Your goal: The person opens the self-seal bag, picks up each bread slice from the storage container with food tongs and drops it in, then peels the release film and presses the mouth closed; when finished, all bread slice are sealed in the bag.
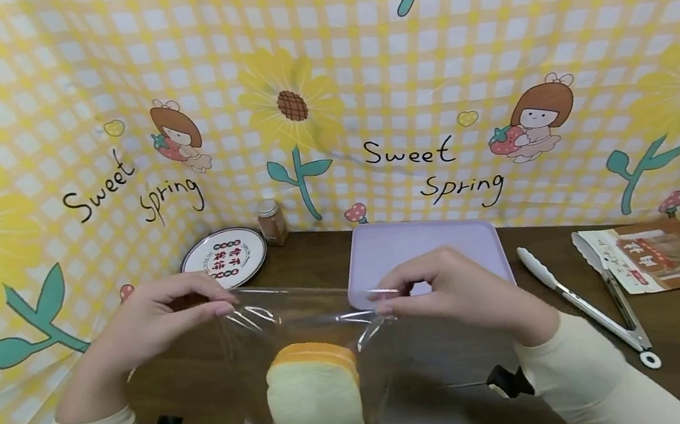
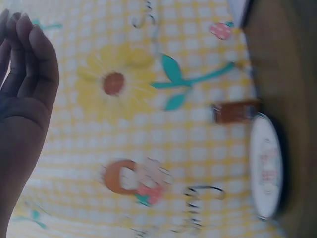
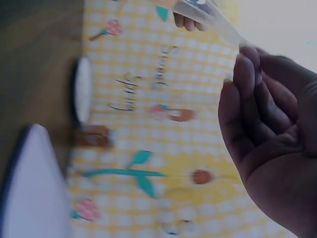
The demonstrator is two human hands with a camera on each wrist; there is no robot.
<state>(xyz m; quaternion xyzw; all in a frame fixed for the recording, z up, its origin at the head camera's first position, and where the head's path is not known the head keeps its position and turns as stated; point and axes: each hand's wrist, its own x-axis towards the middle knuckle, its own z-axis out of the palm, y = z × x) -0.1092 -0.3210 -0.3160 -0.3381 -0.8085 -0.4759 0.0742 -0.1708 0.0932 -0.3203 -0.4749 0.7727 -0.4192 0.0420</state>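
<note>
A clear plastic bag (image 1: 303,314) hangs between my two hands, its top edge stretched sideways. Inside its lower part are slices of bread (image 1: 315,401), pale on the face with an orange-brown crust. My left hand (image 1: 163,318) pinches the bag's upper left corner between thumb and index finger. At the upper right corner my right hand (image 1: 446,291) pinches the plastic the same way. In the right wrist view, the right fingertips (image 3: 245,64) meet on the edge of the film. The left wrist view catches only part of the left hand (image 2: 29,64).
Behind the bag lies a lilac tray (image 1: 433,249). A round plate with red lettering (image 1: 225,254) and a small spice jar (image 1: 272,223) stand back left. To the right are metal tongs (image 1: 589,310) and a brown-and-white food packet (image 1: 667,253). A yellow checked cloth (image 1: 348,92) hangs behind the dark table.
</note>
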